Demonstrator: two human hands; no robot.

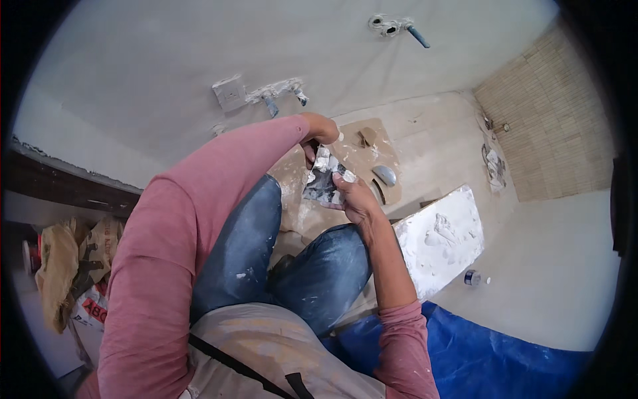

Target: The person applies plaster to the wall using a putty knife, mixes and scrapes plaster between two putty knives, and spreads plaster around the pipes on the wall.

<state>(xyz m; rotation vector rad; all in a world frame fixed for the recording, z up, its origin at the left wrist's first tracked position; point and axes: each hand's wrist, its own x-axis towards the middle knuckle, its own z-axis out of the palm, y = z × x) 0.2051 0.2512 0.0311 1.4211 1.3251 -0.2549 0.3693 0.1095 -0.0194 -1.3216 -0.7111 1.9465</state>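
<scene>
Piece (323, 184), flat, roughly four-sided, dark grey-black, patched with white plaster: one, held above the floor, in front of the knees. Right hand (357, 199), bare: closed on the piece's right side, thumb on top, fingers partly out of sight beneath. Left hand (319, 133), bare: at the piece's upper end, fingers shadowed; how far closed, cannot tell. Risk, as judged: damp or loose plaster could make the surface slippery, letting the piece slide out of the right-hand pinch or shed lumps. Sheet (349, 135), brown, flat, plaster-spotted: on the floor below. Half-disc (385, 175), grey, smooth; strip (379, 191), dark, narrow, curved: both near the right hand, liable to be knocked by a careless reach. Board (425, 269), white, rectangular, plaster-coated: beside the right forearm; a swung elbow could smear or shift it. Bottle (472, 277), small, clear, blue-banded: near the board, could roll if nudged
</scene>
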